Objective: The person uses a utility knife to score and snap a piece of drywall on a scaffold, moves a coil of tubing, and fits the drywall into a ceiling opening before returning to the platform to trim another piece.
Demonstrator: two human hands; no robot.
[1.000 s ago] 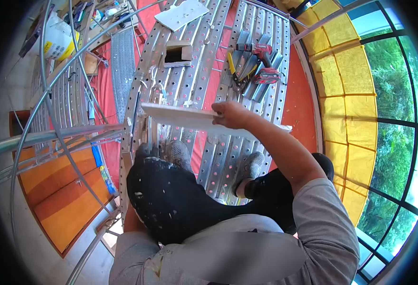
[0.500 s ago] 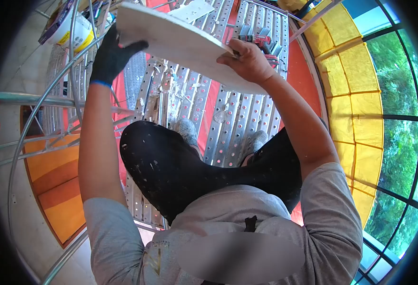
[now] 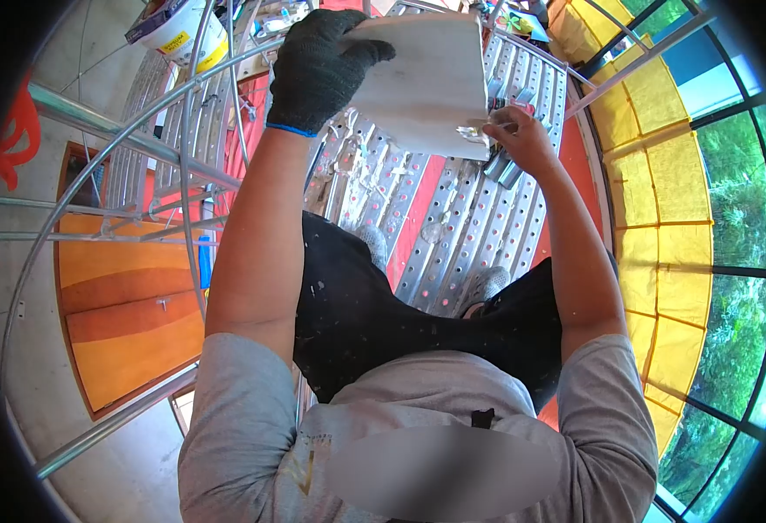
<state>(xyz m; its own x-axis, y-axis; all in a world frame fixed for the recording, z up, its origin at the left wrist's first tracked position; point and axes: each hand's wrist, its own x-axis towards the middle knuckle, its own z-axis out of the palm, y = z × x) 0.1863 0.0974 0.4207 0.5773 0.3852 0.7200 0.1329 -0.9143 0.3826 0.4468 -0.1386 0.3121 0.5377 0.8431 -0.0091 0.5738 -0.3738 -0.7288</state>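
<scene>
My left hand [image 3: 320, 74], in a black knit glove with a blue cuff, grips a white board [image 3: 431, 83] by its upper left side, thumb across the face. The board is flat and stiff, like plasterboard, and is held up above the metal deck. At its lower right corner is my bare right hand [image 3: 519, 138], with thumb and fingers pinched together. A small pale, shiny bit [image 3: 472, 133] shows right at those fingertips, against the ragged board edge; I cannot tell what it is.
Perforated metal planks [image 3: 453, 235], strewn with white scraps, form the deck under my feet. Red-and-black tools [image 3: 522, 109] lie beyond my right hand. Scaffold tubes [image 3: 130, 135] and a white bucket [image 3: 178, 35] are on the left. Yellow sheeting [image 3: 653, 192] lines the window side.
The board has turned to face me more squarely and shifted right. My left hand moved right with it. My right hand slid from the board's near face to its lower right corner.
</scene>
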